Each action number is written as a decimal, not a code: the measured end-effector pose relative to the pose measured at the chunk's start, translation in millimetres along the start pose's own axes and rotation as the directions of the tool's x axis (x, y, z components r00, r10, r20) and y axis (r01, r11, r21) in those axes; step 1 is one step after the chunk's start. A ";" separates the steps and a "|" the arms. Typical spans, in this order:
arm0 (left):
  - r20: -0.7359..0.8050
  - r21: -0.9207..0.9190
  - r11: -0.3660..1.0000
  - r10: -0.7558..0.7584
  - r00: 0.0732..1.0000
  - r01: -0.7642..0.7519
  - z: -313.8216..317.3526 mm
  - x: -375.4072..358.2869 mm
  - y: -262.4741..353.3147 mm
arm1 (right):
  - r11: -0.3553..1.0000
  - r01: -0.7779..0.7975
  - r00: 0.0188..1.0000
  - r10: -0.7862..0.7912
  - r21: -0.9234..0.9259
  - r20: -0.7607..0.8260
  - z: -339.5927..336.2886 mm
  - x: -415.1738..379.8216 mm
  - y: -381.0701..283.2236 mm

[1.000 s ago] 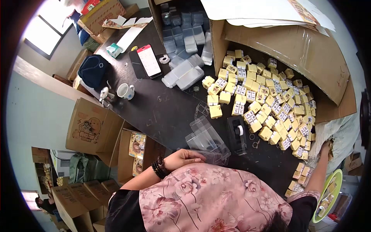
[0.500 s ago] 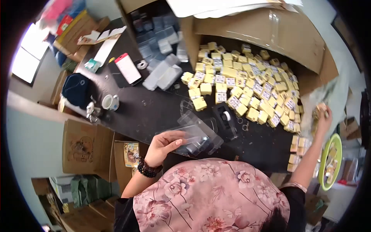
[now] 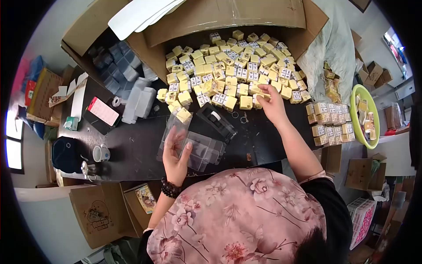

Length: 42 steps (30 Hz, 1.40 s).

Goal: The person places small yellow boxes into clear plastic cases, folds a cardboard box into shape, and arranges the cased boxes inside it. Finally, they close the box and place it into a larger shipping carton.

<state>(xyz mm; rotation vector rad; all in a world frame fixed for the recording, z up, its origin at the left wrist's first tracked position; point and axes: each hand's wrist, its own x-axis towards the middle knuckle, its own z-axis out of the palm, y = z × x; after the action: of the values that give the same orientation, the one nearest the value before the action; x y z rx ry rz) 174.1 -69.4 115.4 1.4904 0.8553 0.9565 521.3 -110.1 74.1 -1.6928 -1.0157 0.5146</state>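
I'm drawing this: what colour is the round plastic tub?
The round plastic tub is lime green, in the head view.

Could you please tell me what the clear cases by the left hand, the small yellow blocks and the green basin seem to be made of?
Clear rectangular cases: thin, glossy plastic, apparently; the dark tabletop shows through.
Small yellow cuboid blocks: smooth plastic or coated card, perhaps; crisp edges and printed sides fit either.
Rounded lime-green basin: likely moulded plastic, smooth, with one even colour.

We see daylight glare at the left window [image 3: 14, 125] and soft sheen on the counter [image 3: 132, 149]. Fisheye distortion curves our blackened edges.
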 end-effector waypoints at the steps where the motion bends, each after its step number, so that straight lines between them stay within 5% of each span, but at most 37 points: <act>1: -0.056 0.031 1.000 0.004 0.998 -0.002 -6.9 -4.7 -9.2 | 0.999 0.028 0.999 -0.026 -0.046 0.044 5.3 -0.3 -7.4; 4: -0.167 -0.012 1.000 -0.020 0.986 0.018 -15.6 -19.1 -35.7 | 0.916 0.342 0.937 -0.315 -0.210 0.152 39.4 4.2 -19.0; 10: -0.188 0.006 0.998 -0.061 0.980 0.063 -21.2 -26.9 -29.5 | 0.762 0.506 0.849 -0.357 -0.404 0.389 114.3 57.7 -16.9; 13: -0.166 0.157 0.987 0.070 0.984 -0.044 -23.0 -21.9 -12.7 | 0.865 0.451 0.847 -0.337 -0.221 0.410 109.8 54.6 -40.4; 15: -0.178 0.184 0.981 0.094 0.979 -0.061 -24.5 -15.1 -7.4 | 0.979 0.133 0.858 -0.192 0.156 0.475 100.8 22.3 -77.8; 17: -0.170 0.206 0.976 0.114 0.979 -0.078 -20.5 -7.5 2.6 | 0.834 -0.193 0.792 -0.178 0.517 0.584 96.2 -11.3 -95.9; 20: -0.055 0.099 0.986 0.142 0.988 -0.136 -7.1 6.1 13.1 | 0.738 -0.350 0.748 -0.151 0.577 0.646 88.6 -49.4 -108.2; 25: 0.035 -0.023 0.994 0.103 0.994 -0.102 16.6 12.3 14.3 | 0.699 -0.406 0.735 -0.133 0.588 0.665 67.9 -72.4 -115.9; 31: 0.079 -0.094 0.994 0.067 0.995 -0.059 21.6 3.4 17.0 | 0.820 -0.187 0.763 -0.225 0.541 0.605 54.3 -76.8 -109.1; 33: 0.070 -0.152 0.987 0.062 0.996 -0.051 21.9 0.7 20.6 | 0.769 -0.138 0.881 -0.193 0.625 0.432 53.4 -69.9 -108.9; 34: 0.095 -0.142 0.990 0.011 0.995 0.003 21.1 -1.1 26.9 | 0.607 -0.119 0.948 -0.165 0.786 0.271 56.7 -66.7 -117.7; 35: 0.119 -0.131 0.990 -0.040 0.992 0.055 20.7 -1.9 31.1 | 0.604 -0.117 0.950 -0.163 0.788 0.267 58.6 -64.9 -125.9; 37: 0.131 -0.151 0.986 -0.047 0.990 0.067 24.9 -1.9 32.2 | 0.636 -0.028 0.981 -0.129 0.772 0.142 60.6 -61.7 -135.1; 40: 0.094 -0.185 0.982 0.059 0.994 -0.041 25.2 -0.5 30.7 | 0.858 0.015 0.935 -0.194 0.514 0.296 60.7 -63.1 -115.6; 42: 0.072 -0.184 0.980 0.091 0.993 -0.076 23.7 -2.6 28.8 | 0.854 0.002 0.933 -0.189 0.520 0.306 59.8 -64.9 -115.7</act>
<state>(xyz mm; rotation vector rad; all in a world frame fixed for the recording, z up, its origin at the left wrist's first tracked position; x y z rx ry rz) 194.8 -85.0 142.4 1.4061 0.6346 1.0022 397.7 -119.6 150.2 -1.0836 -1.0862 0.9520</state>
